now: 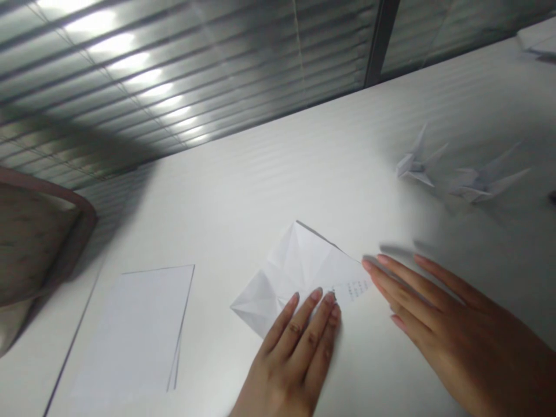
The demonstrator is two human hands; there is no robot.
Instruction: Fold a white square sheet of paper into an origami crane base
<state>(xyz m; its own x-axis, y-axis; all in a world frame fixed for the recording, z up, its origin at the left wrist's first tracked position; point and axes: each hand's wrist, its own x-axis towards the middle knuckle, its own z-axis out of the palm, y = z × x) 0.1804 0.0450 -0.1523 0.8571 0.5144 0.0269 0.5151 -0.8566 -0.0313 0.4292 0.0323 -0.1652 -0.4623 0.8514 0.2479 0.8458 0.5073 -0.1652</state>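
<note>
View: head cam, looking fwd + down at the white desk (260, 191)
L hand (290, 354): fingers together, flat, tips pressing on the lower edge of the creased paper square (295, 266), no pinch
R hand (452, 330): fingers spread, palm down over the desk, tips just beside the paper's R corner, can't tell if touching
Paper pos: flat on the desk, right by both hands, fold lines all over, tiny printed text (354, 288) near R corner
Handling: v light + thin, prob slides easily on the smooth top, creases give w/ little force; best pinched at a folded edge, w/ the other hand pinning it
Rest: stack of blank paper sheets (134, 330) to the L; 2 paper cranes (484, 182) far R; brownish padded object (30, 243) far L, can't tell what; slatted blind (174, 75) behind desk
</note>
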